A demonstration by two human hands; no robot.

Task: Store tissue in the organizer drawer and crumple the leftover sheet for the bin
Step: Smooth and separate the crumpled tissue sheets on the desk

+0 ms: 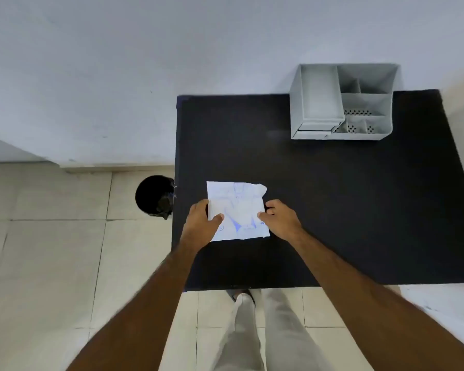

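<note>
A white sheet with faint blue print [239, 207] lies flat on the black table [332, 210], near its left front. My left hand [202, 218] grips the sheet's left edge, thumb on top. My right hand [280, 219] pinches its right edge, thumb resting on the paper. A grey organizer [343, 101] stands at the table's back right; its drawer [315, 131] sits low on the left side and looks pushed in or nearly so. A black bin [154, 195] stands on the floor just left of the table.
A pale wall runs behind the table. Beige floor tiles [51, 263] spread to the left and in front. My legs in light trousers [257, 330] stand at the table's front edge. The organizer's right half holds several open compartments [364, 103].
</note>
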